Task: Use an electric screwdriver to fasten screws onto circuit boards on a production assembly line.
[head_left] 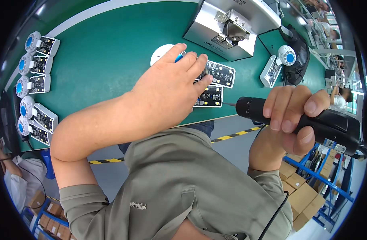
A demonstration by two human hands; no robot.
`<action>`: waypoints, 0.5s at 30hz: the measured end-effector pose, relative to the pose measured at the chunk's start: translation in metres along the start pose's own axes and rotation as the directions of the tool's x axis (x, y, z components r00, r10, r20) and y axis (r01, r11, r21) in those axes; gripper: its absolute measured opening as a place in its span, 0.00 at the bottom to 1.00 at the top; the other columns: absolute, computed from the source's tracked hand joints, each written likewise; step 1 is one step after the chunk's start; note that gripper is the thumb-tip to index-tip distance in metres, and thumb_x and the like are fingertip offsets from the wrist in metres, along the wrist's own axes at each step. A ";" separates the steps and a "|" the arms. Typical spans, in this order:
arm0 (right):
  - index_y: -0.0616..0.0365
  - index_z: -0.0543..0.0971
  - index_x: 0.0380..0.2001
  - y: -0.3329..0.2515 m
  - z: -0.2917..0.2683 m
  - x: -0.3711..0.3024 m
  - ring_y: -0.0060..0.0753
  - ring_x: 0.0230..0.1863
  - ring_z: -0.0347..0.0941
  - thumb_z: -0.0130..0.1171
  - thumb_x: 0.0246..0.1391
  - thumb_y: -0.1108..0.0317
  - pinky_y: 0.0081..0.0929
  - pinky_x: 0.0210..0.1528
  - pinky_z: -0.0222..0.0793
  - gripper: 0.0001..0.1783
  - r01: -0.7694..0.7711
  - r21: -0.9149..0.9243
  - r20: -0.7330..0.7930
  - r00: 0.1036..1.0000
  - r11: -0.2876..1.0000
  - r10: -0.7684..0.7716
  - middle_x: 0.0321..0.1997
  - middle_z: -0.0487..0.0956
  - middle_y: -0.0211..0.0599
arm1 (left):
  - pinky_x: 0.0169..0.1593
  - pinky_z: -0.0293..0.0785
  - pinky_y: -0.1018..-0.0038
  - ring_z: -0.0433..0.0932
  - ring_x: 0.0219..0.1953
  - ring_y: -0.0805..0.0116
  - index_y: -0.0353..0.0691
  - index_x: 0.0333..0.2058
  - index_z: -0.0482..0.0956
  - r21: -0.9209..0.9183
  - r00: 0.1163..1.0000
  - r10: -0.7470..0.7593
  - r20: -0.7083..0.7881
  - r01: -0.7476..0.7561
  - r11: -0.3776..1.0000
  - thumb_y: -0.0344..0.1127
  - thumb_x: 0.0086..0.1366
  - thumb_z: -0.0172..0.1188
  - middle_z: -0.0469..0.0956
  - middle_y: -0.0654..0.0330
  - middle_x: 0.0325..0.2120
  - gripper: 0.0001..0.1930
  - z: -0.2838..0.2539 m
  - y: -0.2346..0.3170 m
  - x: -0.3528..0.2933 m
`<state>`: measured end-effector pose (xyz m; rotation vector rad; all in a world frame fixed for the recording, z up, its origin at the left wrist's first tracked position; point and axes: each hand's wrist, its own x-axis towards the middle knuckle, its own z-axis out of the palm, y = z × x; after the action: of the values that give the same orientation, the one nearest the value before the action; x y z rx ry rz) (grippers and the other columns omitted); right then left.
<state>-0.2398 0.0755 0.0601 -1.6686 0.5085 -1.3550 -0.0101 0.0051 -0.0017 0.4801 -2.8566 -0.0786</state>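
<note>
My left hand [171, 86] is curled palm down over two white-cased circuit-board units near the table's front edge. Its fingers bend over the farther unit [222, 74] and the nearer unit [210, 97]; the thumb is hidden. Part of a white round head [161, 53] with a blue centre shows beyond the fingers. My right hand [293, 116] is wrapped around a black electric screwdriver [331, 126], held level. Its thin bit points left, with the tip close to the nearer unit's right end; whether they touch I cannot tell.
Several similar units [40, 84] line the left side of the green table [99, 52]. A silver screw-feeding machine [227, 32] stands at the back right. Right of it lie another unit [271, 71] and a black mesh bag [298, 56]. A cable [273, 218] hangs by my right arm.
</note>
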 end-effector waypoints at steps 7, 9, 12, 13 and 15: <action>0.49 0.68 0.46 0.002 0.004 -0.010 0.20 0.26 0.73 0.57 0.56 0.62 0.23 0.36 0.71 0.16 -0.029 0.007 -0.042 0.999 1.000 0.029 0.27 0.74 0.25 | 0.63 0.53 0.59 0.69 0.47 0.56 0.37 0.48 0.78 -0.022 1.000 0.005 -0.015 -0.006 1.000 0.38 0.56 0.58 0.71 0.44 0.52 0.21 -0.001 0.002 0.001; 0.49 0.68 0.45 0.002 0.005 -0.011 0.21 0.26 0.73 0.57 0.56 0.63 0.23 0.35 0.71 0.15 -0.040 0.017 -0.044 0.998 0.999 0.041 0.27 0.74 0.25 | 0.63 0.53 0.59 0.69 0.47 0.56 0.36 0.48 0.78 -0.031 1.000 0.000 -0.011 0.000 1.000 0.37 0.56 0.57 0.71 0.44 0.52 0.21 -0.001 0.003 -0.001; 0.51 0.69 0.43 0.003 0.011 -0.014 0.24 0.23 0.73 0.63 0.51 0.68 0.24 0.33 0.71 0.17 -0.012 0.017 -0.082 0.997 1.000 0.013 0.24 0.74 0.28 | 0.63 0.53 0.59 0.69 0.47 0.56 0.36 0.48 0.78 -0.010 1.000 0.004 -0.003 -0.004 1.000 0.37 0.56 0.57 0.71 0.43 0.52 0.21 -0.001 0.004 0.000; 0.53 0.69 0.41 0.003 0.013 -0.015 0.25 0.22 0.73 0.65 0.49 0.70 0.24 0.31 0.71 0.18 0.002 0.015 -0.101 0.995 1.000 -0.001 0.22 0.75 0.29 | 0.63 0.53 0.58 0.69 0.47 0.56 0.36 0.48 0.78 0.001 1.000 0.007 0.000 -0.007 1.000 0.37 0.57 0.56 0.71 0.43 0.52 0.20 -0.001 0.005 0.001; 0.54 0.70 0.40 0.003 0.014 -0.017 0.27 0.21 0.73 0.68 0.46 0.72 0.24 0.30 0.72 0.20 0.011 0.020 -0.118 0.993 1.000 -0.009 0.21 0.75 0.30 | 0.63 0.53 0.58 0.69 0.47 0.56 0.36 0.48 0.78 0.008 1.000 0.003 0.008 -0.003 1.000 0.37 0.57 0.56 0.71 0.43 0.52 0.20 -0.002 0.005 0.001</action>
<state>-0.2310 0.0924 0.0486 -1.5829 0.5533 -1.4676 -0.0120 0.0094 0.0005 0.4782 -2.8663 -0.0688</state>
